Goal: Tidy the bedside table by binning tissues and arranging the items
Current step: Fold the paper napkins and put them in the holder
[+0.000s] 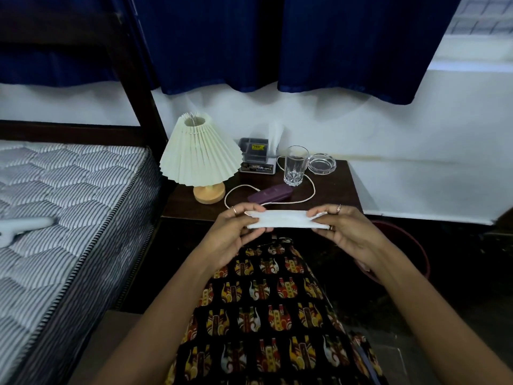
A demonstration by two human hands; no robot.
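A folded white tissue (286, 218) is held flat between both hands, in front of the near edge of the dark bedside table (337, 190). My left hand (236, 232) pinches its left end and my right hand (347, 232) pinches its right end. On the table stand a pleated cream lamp (198, 154), a grey organiser box (256, 157) with white tissues sticking up (276, 137), a drinking glass (295, 165), a glass ashtray (322, 162) and a purple case (269, 193). A white cord (311, 190) loops across the top.
A striped mattress (69, 204) lies to the left with a pale grey object (25, 225) on it. A dark red bin (408, 251) sits on the floor at the right, partly hidden by my right arm. Blue curtains (277, 43) hang behind the table.
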